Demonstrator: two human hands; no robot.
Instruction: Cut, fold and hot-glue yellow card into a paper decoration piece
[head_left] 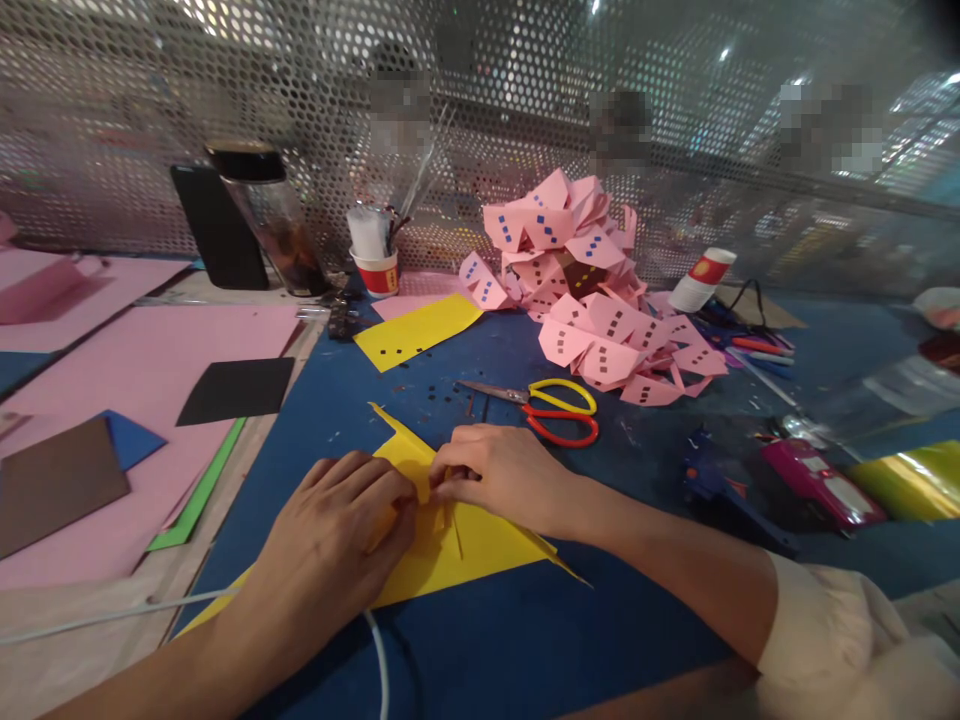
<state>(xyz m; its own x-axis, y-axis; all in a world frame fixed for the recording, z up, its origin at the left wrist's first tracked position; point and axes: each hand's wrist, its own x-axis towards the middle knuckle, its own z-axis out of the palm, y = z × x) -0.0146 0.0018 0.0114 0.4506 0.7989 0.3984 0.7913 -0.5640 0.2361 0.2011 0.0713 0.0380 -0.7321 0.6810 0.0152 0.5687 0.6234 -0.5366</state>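
Yellow paper [487, 555] lies on the blue tabletop under both hands, its far edge folded or raised into a narrow strip. My left hand [337, 525] is closed, thumb and fingers pinching the raised part of the paper. Close beside it, my right hand [502, 475] has its fingertips pressed together on the same paper; the exact grip is partly hidden. Thin cut slivers stick out near the fingers and at the right edge. Just beyond my right hand lie scissors [525, 396] with one yellow and one red handle, blades pointing left.
Behind the scissors is a pile of pink folded papers [600, 330] with small dark squares. A second yellow sheet [416, 330], a paper cup [375, 272] and a glass bottle [289, 235] stand or lie further back. A white cable [379, 650] passes below my left hand.
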